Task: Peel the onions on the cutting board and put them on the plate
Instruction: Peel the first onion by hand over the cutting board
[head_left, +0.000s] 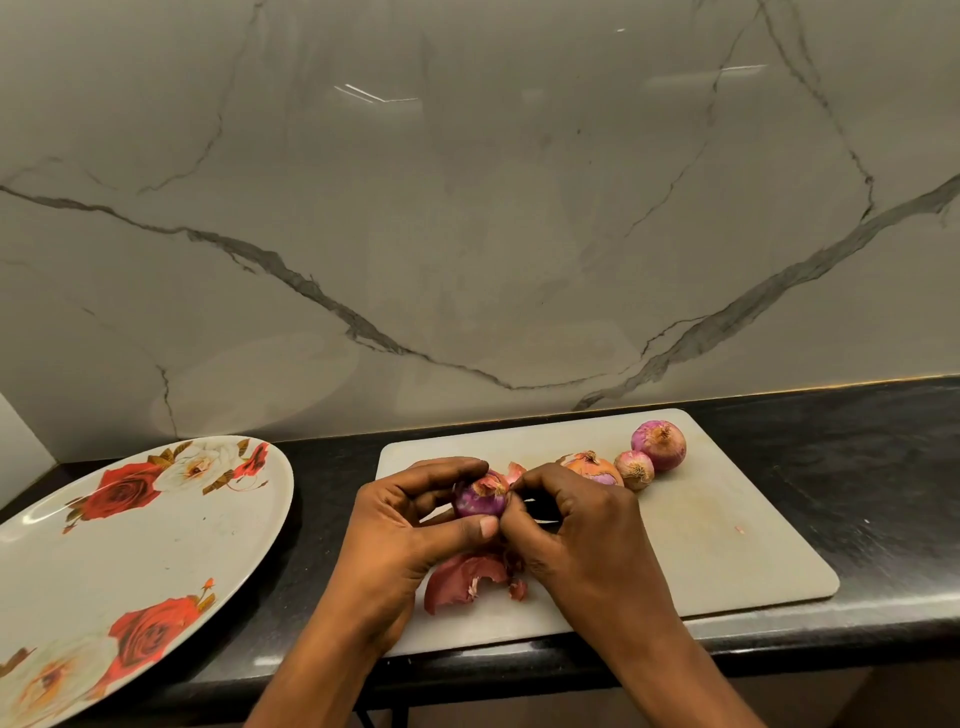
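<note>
Onion (479, 501), judged firm, light and slippery, is gripped by the curled left hand (410, 525); its brittle skin (491, 483) is pinched between fingertips of the right hand (576, 530).

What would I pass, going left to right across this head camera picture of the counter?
Flowered plate, left hand, onion being peeled, right hand, largest onion. Left out: two other onions and the peels, which overlap the hands sideways.

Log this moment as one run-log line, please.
step: peeling | left hand: holds onion | right hand: pinches its skin | board: three onions waiting | plate: no onions
</note>
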